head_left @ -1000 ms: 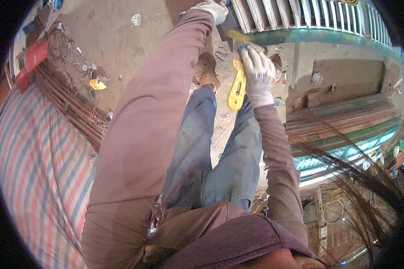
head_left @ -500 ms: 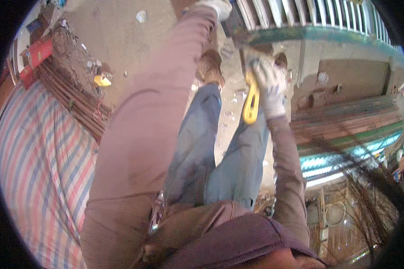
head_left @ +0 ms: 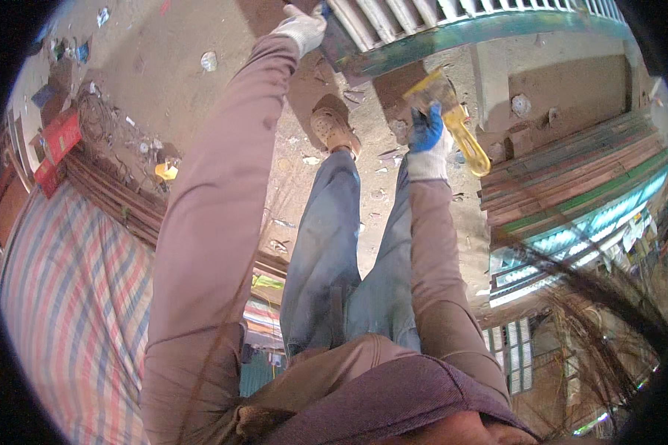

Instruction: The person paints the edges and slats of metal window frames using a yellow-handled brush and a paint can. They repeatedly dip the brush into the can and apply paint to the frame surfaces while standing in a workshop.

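Note:
A scraper with a wide, worn blade and a yellow handle (head_left: 467, 144) is in my right hand (head_left: 429, 144), which wears a white glove with a blue palm. The blue fingers are closed round it near the blade. Far ahead, my left hand (head_left: 302, 31), gloved too, grips the left end of a slatted frame (head_left: 453, 41) with pale slats and a green, paint-worn rail. Its fingertips are partly hidden by the picture's upper edge. The scraper's blade is below the green rail, apart from it.
A red-and-blue striped sheet (head_left: 74, 274) covers something on the left, beside long rusty bars (head_left: 115, 196) and a red box (head_left: 61, 141). Stacked long boards (head_left: 571, 182) lie on the right. Debris litters the dirt floor (head_left: 171, 37). My sandalled foot (head_left: 335, 130) stands below the frame.
The scraper has come away from the rail, its blade now showing, and my right hand has turned over, palm side up. My left hand and the frame's end appear farther left.

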A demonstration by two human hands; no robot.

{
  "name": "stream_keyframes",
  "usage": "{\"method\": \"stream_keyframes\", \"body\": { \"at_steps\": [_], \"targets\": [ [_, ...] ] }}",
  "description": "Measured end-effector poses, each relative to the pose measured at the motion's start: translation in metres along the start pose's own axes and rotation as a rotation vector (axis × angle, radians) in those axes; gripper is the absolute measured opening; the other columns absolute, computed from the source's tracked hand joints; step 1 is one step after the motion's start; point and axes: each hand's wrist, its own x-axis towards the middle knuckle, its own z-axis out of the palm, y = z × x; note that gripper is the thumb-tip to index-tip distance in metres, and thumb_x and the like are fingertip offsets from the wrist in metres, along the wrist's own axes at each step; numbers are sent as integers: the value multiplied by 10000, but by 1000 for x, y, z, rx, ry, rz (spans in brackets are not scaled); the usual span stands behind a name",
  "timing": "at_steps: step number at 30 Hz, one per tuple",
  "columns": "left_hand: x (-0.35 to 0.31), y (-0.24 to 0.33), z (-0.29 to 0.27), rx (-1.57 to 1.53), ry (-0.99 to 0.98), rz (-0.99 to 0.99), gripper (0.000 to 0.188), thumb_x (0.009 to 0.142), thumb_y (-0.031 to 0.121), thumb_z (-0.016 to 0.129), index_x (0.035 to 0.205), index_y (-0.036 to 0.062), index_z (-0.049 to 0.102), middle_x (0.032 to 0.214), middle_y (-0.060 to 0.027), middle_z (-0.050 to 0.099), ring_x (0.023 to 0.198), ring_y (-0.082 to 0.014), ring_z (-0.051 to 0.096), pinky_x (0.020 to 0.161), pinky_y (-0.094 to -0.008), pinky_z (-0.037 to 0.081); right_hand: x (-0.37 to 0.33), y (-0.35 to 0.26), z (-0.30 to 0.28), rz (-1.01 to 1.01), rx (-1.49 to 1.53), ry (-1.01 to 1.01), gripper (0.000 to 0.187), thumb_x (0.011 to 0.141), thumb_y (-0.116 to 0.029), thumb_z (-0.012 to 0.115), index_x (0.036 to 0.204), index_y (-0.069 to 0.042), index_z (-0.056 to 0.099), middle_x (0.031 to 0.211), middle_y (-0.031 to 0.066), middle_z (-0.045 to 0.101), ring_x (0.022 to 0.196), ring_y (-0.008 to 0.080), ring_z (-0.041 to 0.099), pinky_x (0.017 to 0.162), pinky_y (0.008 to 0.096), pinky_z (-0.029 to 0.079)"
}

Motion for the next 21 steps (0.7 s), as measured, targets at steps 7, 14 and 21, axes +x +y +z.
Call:
{"method": "stream_keyframes", "body": {
  "at_steps": [7, 14, 21],
  "targets": [
    [-15, 8, -17, 1589, -119, 604, 688, 1015, 443, 268, 1392, -130, 321, 1272, -360, 518, 1112, -544, 537, 991, -617, 413, 21, 28, 33, 153, 387, 74, 283, 968, -184, 581, 1216, -49, 568, 1181, 104, 646, 1046, 266, 625, 914, 428, 535],
    [-49, 5, -70, 1262, -139, 769, 710, 1031, 371, 249, 1275, -294, 301, 1161, -430, 540, 985, -619, 557, 918, -652, 441, 8, 25, 42, 65, 414, 64, 291, 962, -160, 592, 1214, -22, 551, 1179, 116, 635, 1033, 255, 628, 910, 432, 547],
    [1, -17, -7, 212, -75, 173, 886, 974, 550, 270, 1358, -231, 104, 1200, -414, 527, 1115, -545, 529, 1009, -584, 376, -36, -2, 24, -78, -706, -200, 284, 962, -219, 624, 1107, 21, 663, 982, 75, 678, 918, 137, 625, 860, 270, 498]
  ]
}}
